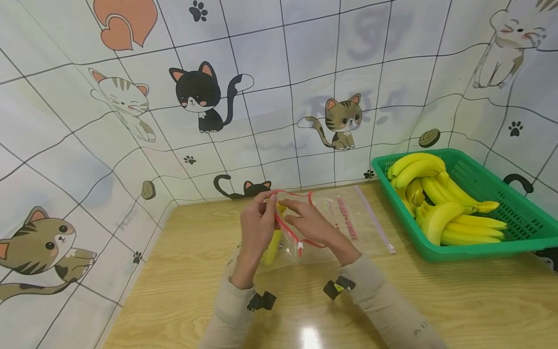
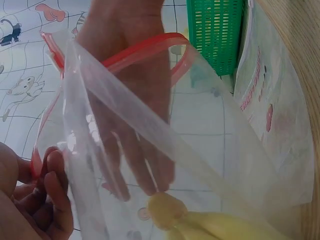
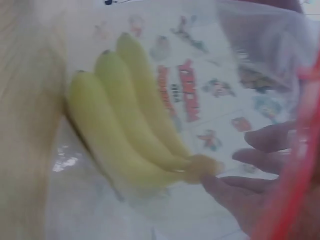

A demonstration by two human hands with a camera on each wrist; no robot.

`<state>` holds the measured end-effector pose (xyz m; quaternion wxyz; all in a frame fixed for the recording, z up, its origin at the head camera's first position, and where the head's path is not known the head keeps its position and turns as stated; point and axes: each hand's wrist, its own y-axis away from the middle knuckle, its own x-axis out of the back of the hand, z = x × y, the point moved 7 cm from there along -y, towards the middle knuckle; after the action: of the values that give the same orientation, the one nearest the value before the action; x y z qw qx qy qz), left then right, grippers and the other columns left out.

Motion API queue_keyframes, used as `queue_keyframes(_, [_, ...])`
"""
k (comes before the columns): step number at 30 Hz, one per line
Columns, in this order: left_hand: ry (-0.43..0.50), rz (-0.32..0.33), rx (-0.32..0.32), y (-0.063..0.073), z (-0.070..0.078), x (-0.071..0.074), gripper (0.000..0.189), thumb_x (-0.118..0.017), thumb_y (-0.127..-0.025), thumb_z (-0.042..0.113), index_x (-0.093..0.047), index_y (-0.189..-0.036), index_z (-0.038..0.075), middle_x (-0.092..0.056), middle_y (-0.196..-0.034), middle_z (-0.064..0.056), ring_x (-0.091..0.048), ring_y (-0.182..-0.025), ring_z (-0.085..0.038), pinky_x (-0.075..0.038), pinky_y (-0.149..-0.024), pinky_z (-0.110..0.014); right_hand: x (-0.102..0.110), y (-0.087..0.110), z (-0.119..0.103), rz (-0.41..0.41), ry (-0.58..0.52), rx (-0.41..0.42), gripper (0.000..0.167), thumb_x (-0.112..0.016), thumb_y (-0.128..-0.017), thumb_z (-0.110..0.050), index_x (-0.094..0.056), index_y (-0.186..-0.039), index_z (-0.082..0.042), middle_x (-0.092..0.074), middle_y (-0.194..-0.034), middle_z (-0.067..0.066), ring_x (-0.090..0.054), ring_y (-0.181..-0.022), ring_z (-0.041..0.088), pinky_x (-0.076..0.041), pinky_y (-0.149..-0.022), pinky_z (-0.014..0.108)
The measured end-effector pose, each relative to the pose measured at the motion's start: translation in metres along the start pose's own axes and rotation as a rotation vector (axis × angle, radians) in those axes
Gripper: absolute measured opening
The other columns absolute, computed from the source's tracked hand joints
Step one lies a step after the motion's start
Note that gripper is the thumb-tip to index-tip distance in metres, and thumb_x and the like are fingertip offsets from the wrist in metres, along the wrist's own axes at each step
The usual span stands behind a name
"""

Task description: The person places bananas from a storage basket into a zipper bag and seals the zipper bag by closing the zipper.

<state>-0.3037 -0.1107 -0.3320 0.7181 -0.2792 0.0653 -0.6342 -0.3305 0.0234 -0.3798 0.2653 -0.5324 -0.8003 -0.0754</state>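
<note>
A clear zip bag (image 1: 289, 249) with a red zip edge and a small white slider stands open-mouthed over the table. My left hand (image 1: 256, 224) pinches its red edge on the left side, fingers curled in the left wrist view. Inside the bag lies a bunch of three yellow bananas (image 3: 125, 115), stem toward the mouth. My right hand (image 1: 315, 225) reaches through the mouth into the bag. Its fingers (image 2: 135, 155) are extended, with fingertips right at the banana stem (image 2: 166, 210). Coloured print on the plastic shows beside the bananas in the right wrist view.
A second flat zip bag (image 1: 348, 218) with a pale purple zip strip and red print lies on the wooden table (image 1: 183, 286) to the right. Beyond it stands a green basket (image 1: 505, 248) holding several banana bunches (image 1: 440, 194). A cat-patterned cloth (image 1: 270, 111) rises behind the table.
</note>
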Motion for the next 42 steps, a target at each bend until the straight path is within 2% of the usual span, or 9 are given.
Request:
queue_keyframes(3, [0.009, 0.023, -0.006, -0.001, -0.001, 0.003, 0.025, -0.057, -0.107, 0.018, -0.073, -0.122, 0.006, -0.060, -0.059, -0.015, -0.060, -0.046, -0.036, -0.048, -0.043, -0.022, 0.009, 0.004, -0.010, 0.002, -0.021, 0.033, 0.041, -0.055, -0.105, -0.015, -0.058, -0.145, -0.002, -0.058, -0.150, 0.017, -0.057, -0.138, 0.037, -0.048, -0.113, 0.056])
queue_keyframes(7, [0.017, 0.068, -0.003, -0.003, 0.000, 0.009, 0.024, -0.058, -0.107, 0.019, -0.074, -0.122, 0.009, -0.061, -0.059, -0.014, -0.058, -0.043, -0.024, -0.047, -0.042, -0.023, 0.024, 0.009, -0.024, 0.055, -0.183, 0.090, 0.024, -0.057, -0.105, -0.009, -0.070, -0.122, 0.002, -0.073, -0.120, 0.021, -0.076, -0.104, 0.032, -0.062, -0.092, 0.045])
queue_keyframes(12, [0.029, 0.115, 0.018, -0.002, 0.002, 0.018, 0.023, -0.060, -0.106, 0.024, -0.075, -0.120, 0.014, -0.061, -0.061, -0.015, -0.055, -0.044, -0.014, -0.049, -0.045, -0.022, 0.047, 0.018, -0.034, 0.143, -0.301, 0.149, 0.020, -0.058, -0.105, -0.008, -0.072, -0.115, 0.002, -0.074, -0.095, 0.023, -0.077, -0.078, 0.022, -0.065, -0.078, 0.038])
queue_keyframes(19, [0.074, 0.193, -0.001, -0.003, 0.004, 0.032, 0.026, -0.059, -0.106, 0.022, -0.074, -0.119, 0.006, -0.062, -0.064, -0.014, -0.055, -0.045, -0.010, -0.049, -0.044, -0.021, 0.072, 0.028, -0.036, 0.213, -0.295, 0.167, 0.020, -0.059, -0.104, -0.008, -0.073, -0.114, 0.001, -0.073, -0.084, 0.012, -0.073, -0.069, 0.018, -0.065, -0.070, 0.035])
queue_keyframes(24, [0.074, 0.232, -0.012, -0.002, 0.005, 0.038, 0.026, -0.057, -0.107, 0.024, -0.074, -0.120, 0.010, -0.064, -0.064, -0.010, -0.057, -0.046, -0.010, -0.051, -0.046, -0.022, 0.089, 0.038, -0.035, 0.256, -0.277, 0.181, 0.020, -0.058, -0.104, -0.006, -0.072, -0.114, 0.004, -0.073, -0.080, 0.003, -0.072, -0.064, 0.017, -0.065, -0.069, 0.034])
queue_keyframes(29, [0.086, 0.220, 0.000, -0.003, 0.005, 0.037, 0.025, -0.058, -0.107, 0.023, -0.075, -0.120, 0.011, -0.063, -0.063, -0.009, -0.057, -0.046, -0.010, -0.052, -0.047, -0.022, 0.112, 0.050, -0.030, 0.270, -0.177, 0.165, 0.020, -0.057, -0.104, -0.006, -0.071, -0.113, 0.005, -0.073, -0.081, 0.003, -0.071, -0.064, 0.016, -0.064, -0.068, 0.029])
queue_keyframes(34, [0.107, 0.187, 0.010, -0.005, 0.004, 0.032, 0.024, -0.060, -0.105, 0.021, -0.075, -0.120, 0.009, -0.062, -0.060, -0.009, -0.055, -0.043, -0.009, -0.049, -0.044, -0.021, 0.143, 0.067, -0.028, 0.283, 0.057, 0.132, 0.020, -0.057, -0.105, -0.010, -0.073, -0.114, -0.003, -0.074, -0.085, 0.010, -0.071, -0.066, 0.014, -0.063, -0.066, 0.027])
queue_keyframes(38, [0.109, 0.164, 0.013, -0.005, 0.002, 0.030, 0.023, -0.061, -0.104, 0.017, -0.076, -0.120, 0.008, -0.063, -0.057, -0.010, -0.055, -0.041, -0.008, -0.047, -0.042, -0.021, 0.171, 0.077, -0.027, 0.298, 0.246, 0.077, 0.020, -0.058, -0.105, -0.015, -0.072, -0.116, -0.008, -0.074, -0.086, 0.008, -0.070, -0.065, 0.011, -0.059, -0.062, 0.027])
queue_keyframes(42, [0.102, 0.166, 0.010, -0.004, 0.003, 0.030, 0.023, -0.062, -0.103, 0.014, -0.076, -0.120, 0.009, -0.064, -0.056, -0.010, -0.056, -0.041, -0.008, -0.048, -0.042, -0.021, 0.204, 0.079, -0.018, 0.294, 0.336, -0.001, 0.023, -0.056, -0.105, -0.017, -0.069, -0.122, -0.008, -0.075, -0.087, 0.007, -0.070, -0.064, 0.011, -0.057, -0.061, 0.025])
